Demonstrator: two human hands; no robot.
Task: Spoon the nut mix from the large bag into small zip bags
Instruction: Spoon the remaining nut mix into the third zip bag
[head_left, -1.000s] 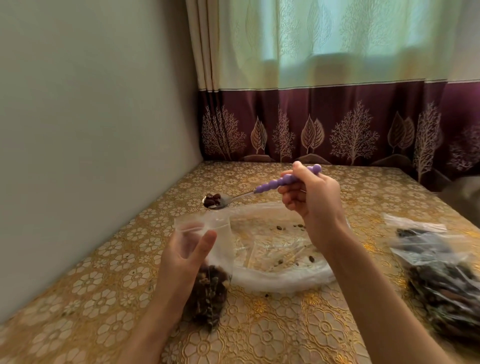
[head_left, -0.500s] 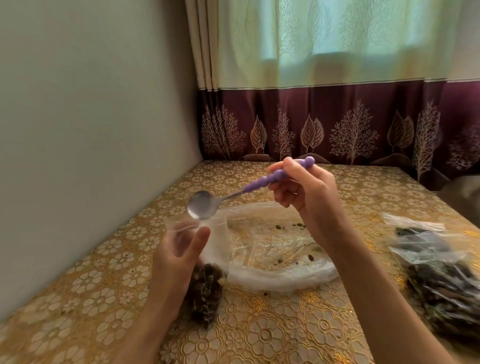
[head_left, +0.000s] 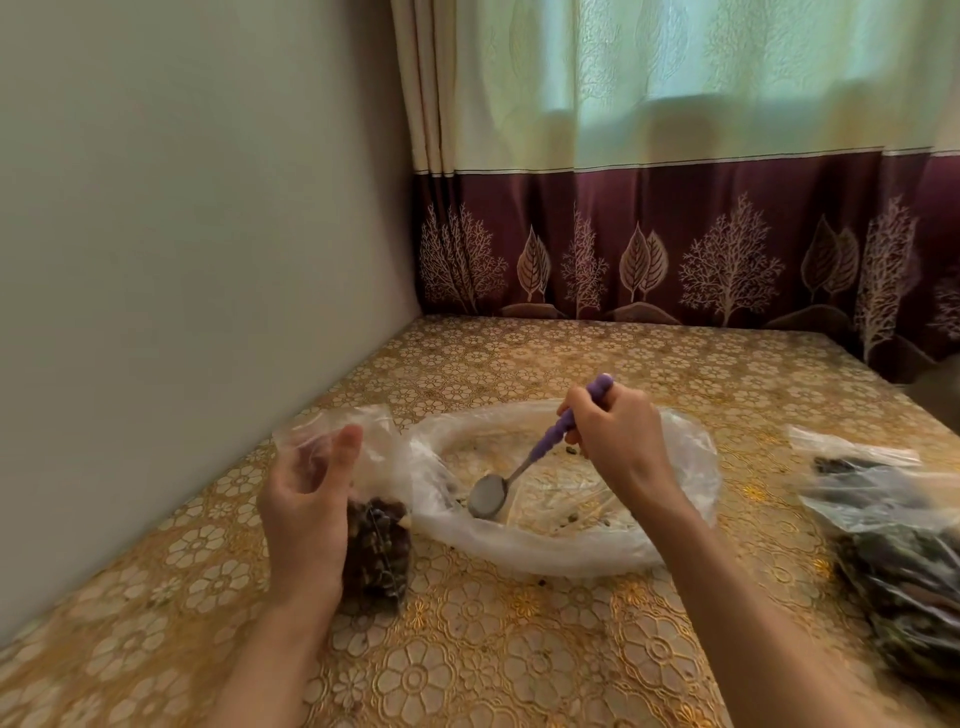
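Note:
My left hand (head_left: 306, 512) holds a small clear zip bag (head_left: 375, 540) upright on the table, its lower half dark with nut mix and its mouth spread open. My right hand (head_left: 618, 441) grips a spoon (head_left: 524, 467) by its purple handle. The metal bowl of the spoon looks empty and points down into the large clear bag (head_left: 691, 457). That bag lies flat and open in the middle of the table, with only a few scattered nuts left inside.
The table (head_left: 519, 649) has a gold floral cover and meets a plain wall on the left and a curtain (head_left: 675, 234) at the back. Several filled small bags (head_left: 898, 551) lie in a heap at the right edge.
The spoon held nuts over the small bag, then tipped them in. My right hand has since swung it down and right into the large bag. My left hand lowered the small bag slightly.

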